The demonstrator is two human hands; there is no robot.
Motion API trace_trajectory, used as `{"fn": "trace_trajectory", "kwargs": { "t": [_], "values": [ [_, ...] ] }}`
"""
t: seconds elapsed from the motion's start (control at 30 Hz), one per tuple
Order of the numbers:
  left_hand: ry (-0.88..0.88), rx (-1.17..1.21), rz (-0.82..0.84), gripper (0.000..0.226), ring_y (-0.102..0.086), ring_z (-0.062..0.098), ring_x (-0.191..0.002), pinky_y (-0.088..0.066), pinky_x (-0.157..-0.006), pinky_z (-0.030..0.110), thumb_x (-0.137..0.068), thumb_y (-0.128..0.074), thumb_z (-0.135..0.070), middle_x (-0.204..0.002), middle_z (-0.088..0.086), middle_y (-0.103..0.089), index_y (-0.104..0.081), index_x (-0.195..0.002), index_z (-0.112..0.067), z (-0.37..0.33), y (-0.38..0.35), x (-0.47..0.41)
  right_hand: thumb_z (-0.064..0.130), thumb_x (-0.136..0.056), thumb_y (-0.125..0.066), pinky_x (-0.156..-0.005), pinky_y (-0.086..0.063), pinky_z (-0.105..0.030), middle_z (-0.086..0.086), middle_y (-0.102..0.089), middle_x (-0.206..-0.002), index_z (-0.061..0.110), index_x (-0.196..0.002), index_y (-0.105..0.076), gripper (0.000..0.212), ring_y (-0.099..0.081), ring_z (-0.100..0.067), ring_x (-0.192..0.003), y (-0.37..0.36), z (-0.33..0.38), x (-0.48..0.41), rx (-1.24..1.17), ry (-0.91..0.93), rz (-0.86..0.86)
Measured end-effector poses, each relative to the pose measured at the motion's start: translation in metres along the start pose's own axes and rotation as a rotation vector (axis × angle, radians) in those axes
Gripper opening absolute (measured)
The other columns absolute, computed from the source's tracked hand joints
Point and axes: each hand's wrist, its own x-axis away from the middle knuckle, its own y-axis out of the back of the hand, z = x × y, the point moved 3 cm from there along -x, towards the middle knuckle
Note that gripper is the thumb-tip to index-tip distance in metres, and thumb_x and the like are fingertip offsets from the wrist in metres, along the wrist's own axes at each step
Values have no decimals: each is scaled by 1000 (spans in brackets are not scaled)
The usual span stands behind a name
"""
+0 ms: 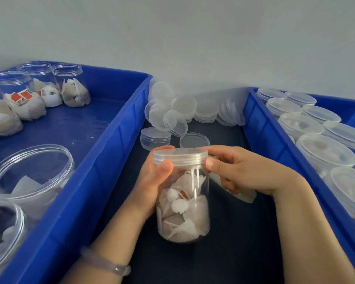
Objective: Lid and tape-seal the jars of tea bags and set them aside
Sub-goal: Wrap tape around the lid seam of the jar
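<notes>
A clear plastic jar (183,214) filled with white tea bags stands upright on the dark table between two blue crates. A translucent lid (180,155) sits on its mouth. My left hand (152,183) grips the jar's upper part from the left, thumb on the lid's lower edge. My right hand (238,169) pinches the lid's right side between thumb and fingers. A whitish object (245,196) lies partly hidden under my right hand; what it is I cannot tell.
The blue crate (111,140) on the left holds several open jars of tea bags (72,89). The blue crate (260,128) on the right holds several lidded jars (324,150). Loose lids (168,117) are piled against the back wall between the crates.
</notes>
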Motion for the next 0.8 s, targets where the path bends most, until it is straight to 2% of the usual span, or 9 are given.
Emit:
{"fn": "trace_trajectory", "kwargs": {
  "t": [0.13,0.23,0.3,0.33,0.4,0.5,0.67,0.73,0.8],
  "values": [
    [-152,-144,-106,98,-65,20,-95,-52,-83,36,-40,-79,-76,-102,2,-65,-50,-112,-15,-5,-3,0,56,-78,-51,-54,-46,-20,3,-67,-99,47,-118,-61,42,-50,-10,-53,2,2,1,-20,30,-7],
    [-235,-187,-213,82,-69,3,-86,-52,-69,15,-49,-83,-60,-92,-14,-72,-50,-107,-14,-9,-2,-1,61,-70,-57,-54,-47,-23,7,-70,-88,51,-114,-62,45,-50,-11,-51,7,0,0,-24,21,-101],
    [-257,-221,-222,59,-68,-1,-87,-50,-68,11,-62,-76,-43,-93,-18,-72,-52,-107,-15,-9,-2,-2,65,-65,-56,-52,-45,-21,9,-66,-73,57,-106,-61,42,-45,-9,-50,8,1,-2,25,10,-169],
    [-259,-261,-213,54,-67,0,-93,-50,-72,11,-67,-70,-44,-98,-14,-71,-55,-111,-16,-9,-3,-3,66,-64,-56,-52,-44,-19,7,-64,-69,61,-102,-60,39,-43,-6,-50,8,1,-3,71,8,-196],
    [-261,-345,-169,62,-64,2,-103,-49,-80,13,-70,-64,-50,-109,-9,-68,-56,-120,-15,-11,-3,-3,68,-69,-58,-55,-41,-18,1,-59,-69,65,-100,-59,31,-41,-2,-53,7,3,-4,183,-4,-230],
    [-270,-449,-115,78,-59,4,-114,-47,-90,16,-60,-77,-47,-120,-11,-63,-49,-128,-21,-11,-4,-3,66,-76,-55,-65,-41,-21,10,-65,-79,60,-111,-59,36,-49,-4,-63,1,7,-7,297,-10,-263],
    [-272,-513,-271,76,-60,-7,-103,-46,-80,8,-43,-82,-55,-107,-24,-63,-50,-111,-39,-11,0,-1,63,-82,-46,-78,-50,-30,11,-68,-94,53,-116,-58,38,-60,-5,-83,-8,16,-8,392,-24,-241],
    [-248,-494,-272,70,-62,-6,-99,-48,-77,9,-47,-82,-55,-103,-22,-66,-54,-108,-37,-13,2,-2,61,-86,-47,-71,-49,-24,12,-67,-94,55,-122,-52,37,-60,2,-72,-7,17,-4,406,-39,-211],
    [-230,-468,-257,66,-64,-5,-95,-49,-73,9,-52,-87,-54,-99,-21,-68,-56,-106,-33,-15,4,-4,64,-80,-50,-60,-44,-17,11,-69,-88,53,-131,-44,52,-56,8,-56,-4,18,0,389,-72,-223]
  ]
}}
